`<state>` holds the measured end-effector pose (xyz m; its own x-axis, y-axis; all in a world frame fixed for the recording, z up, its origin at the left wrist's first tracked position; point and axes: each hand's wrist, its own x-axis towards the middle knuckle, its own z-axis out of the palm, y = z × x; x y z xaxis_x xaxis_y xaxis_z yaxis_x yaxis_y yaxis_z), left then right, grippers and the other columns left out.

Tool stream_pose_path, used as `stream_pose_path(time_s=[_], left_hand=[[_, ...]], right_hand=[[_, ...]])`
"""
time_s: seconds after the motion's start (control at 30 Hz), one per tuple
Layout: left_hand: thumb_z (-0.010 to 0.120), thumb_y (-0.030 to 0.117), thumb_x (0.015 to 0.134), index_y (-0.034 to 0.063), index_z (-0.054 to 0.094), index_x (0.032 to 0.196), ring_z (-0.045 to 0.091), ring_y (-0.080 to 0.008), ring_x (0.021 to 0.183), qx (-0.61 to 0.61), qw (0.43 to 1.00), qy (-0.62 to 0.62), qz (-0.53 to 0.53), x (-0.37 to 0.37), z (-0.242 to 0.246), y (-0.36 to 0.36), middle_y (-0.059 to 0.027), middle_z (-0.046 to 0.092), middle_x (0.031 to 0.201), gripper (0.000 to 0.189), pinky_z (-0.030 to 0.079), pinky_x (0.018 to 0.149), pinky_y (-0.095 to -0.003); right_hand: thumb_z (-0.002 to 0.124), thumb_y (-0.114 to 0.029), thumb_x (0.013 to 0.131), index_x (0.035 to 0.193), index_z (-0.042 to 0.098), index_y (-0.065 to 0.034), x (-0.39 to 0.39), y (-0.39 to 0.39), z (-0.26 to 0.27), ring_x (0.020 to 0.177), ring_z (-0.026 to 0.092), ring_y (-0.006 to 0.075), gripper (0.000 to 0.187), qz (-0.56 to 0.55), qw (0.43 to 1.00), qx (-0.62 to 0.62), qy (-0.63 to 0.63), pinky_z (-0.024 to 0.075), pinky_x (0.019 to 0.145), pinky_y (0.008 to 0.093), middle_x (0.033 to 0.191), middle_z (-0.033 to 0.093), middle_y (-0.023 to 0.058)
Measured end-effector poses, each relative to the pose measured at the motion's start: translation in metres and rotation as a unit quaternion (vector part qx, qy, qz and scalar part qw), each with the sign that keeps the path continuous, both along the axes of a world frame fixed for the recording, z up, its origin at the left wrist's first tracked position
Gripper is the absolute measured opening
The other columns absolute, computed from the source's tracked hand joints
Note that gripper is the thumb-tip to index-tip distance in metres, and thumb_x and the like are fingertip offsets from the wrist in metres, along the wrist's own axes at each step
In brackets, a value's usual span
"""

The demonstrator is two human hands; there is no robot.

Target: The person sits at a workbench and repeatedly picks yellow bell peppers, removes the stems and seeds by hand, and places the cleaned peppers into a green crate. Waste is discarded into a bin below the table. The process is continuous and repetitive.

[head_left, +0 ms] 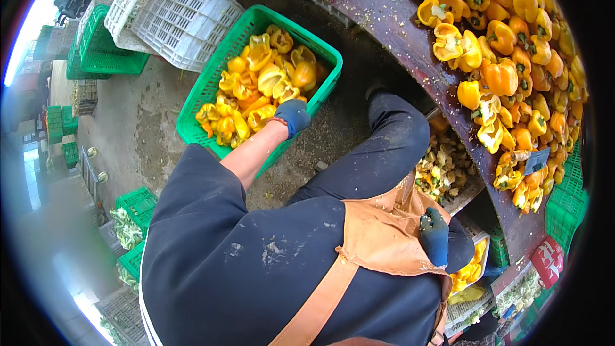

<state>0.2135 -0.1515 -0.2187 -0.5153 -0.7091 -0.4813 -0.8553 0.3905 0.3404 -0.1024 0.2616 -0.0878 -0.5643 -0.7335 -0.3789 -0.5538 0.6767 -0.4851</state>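
Observation:
A green plastic crate [336,65] full of cut yellow-orange bell peppers [259,81] is on the floor before me. My left hand [293,116], in a blue work glove, is over the crate's near right rim, beside the cut peppers. Its fingers are turned away, so whether they grip the rim is unclear. Low at my right thigh, against the orange-brown apron [379,235], is my right hand [435,238], also gloved in blue. Its fingers look curled, and anything inside them is hidden.
A dark table [408,53] on my right carries a big heap of bell peppers [499,77]. Below its edge sits a bin of pepper scraps [444,168]. White crates [180,21] are tipped beyond the green one. A container of yellow pepper pieces [466,269] is by my right leg.

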Motion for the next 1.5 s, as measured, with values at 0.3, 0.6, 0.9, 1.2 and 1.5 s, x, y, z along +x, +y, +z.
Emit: stream_pose_path(time_s=[0.3, 0.6, 0.9, 1.2, 1.5], left_hand=[[0.064, 0.021, 0.070, -0.0015, 0.071, 0.084, 0.068, -0.0387, 0.081, 0.034, 0.996, -0.055, -0.059, -0.056, 0.039, -0.025, -0.0253, 0.068, 0.086, 0.027, 0.054, 0.074, -0.0452], [0.061, 0.032, 0.085, 0.0069, 0.063, 0.106, 0.064, -0.0378, 0.093, -0.179, 0.950, 0.257, -0.004, -0.219, 0.114, -0.114, -0.0192, 0.068, 0.098, 0.033, 0.051, 0.082, -0.0455], [0.071, 0.023, 0.083, 0.0067, 0.067, 0.109, 0.069, -0.0269, 0.079, -0.116, 0.966, 0.229, -0.027, -0.386, 0.060, -0.168, -0.0146, 0.070, 0.099, 0.031, 0.055, 0.063, -0.0372], [0.062, 0.008, 0.084, -0.0011, 0.062, 0.104, 0.067, -0.0224, 0.080, -0.019, 0.846, 0.462, 0.265, -0.318, 0.094, -0.136, -0.0130, 0.068, 0.096, 0.021, 0.054, 0.066, -0.0333], [0.068, -0.002, 0.080, 0.0039, 0.055, 0.113, 0.063, -0.0261, 0.096, -0.272, 0.767, 0.582, -0.013, -0.293, 0.148, -0.030, -0.0129, 0.061, 0.107, 0.036, 0.052, 0.083, -0.0354]], right_hand=[[0.063, -0.017, 0.087, 0.109, 0.065, -0.0005, -0.004, 0.020, -0.018, 0.088, 0.068, 0.0336, 0.028, -0.032, 0.999, -0.019, -0.008, 0.0527, 0.078, 0.0381, 0.094, 0.069, 0.0208], [0.066, -0.018, 0.085, 0.114, 0.064, 0.0036, -0.011, -0.016, -0.037, 0.102, 0.064, 0.0356, 0.036, -0.092, 0.992, -0.036, -0.081, 0.0508, 0.089, 0.0389, 0.109, 0.066, 0.0236], [0.066, -0.019, 0.086, 0.111, 0.066, 0.0011, -0.011, -0.013, -0.019, 0.101, 0.063, 0.0385, 0.032, -0.046, 0.998, -0.039, 0.010, 0.0492, 0.092, 0.0422, 0.106, 0.068, 0.0219], [0.058, -0.027, 0.097, 0.123, 0.057, 0.0004, -0.055, -0.133, 0.027, 0.079, 0.067, 0.0162, 0.039, -0.239, 0.861, -0.288, -0.345, 0.0572, 0.072, 0.0310, 0.107, 0.066, 0.0105], [0.060, -0.033, 0.096, 0.127, 0.054, -0.0026, -0.065, -0.264, 0.047, 0.083, 0.069, 0.0187, 0.044, -0.198, 0.702, -0.453, -0.513, 0.0592, 0.070, 0.0332, 0.106, 0.066, 0.0101]])
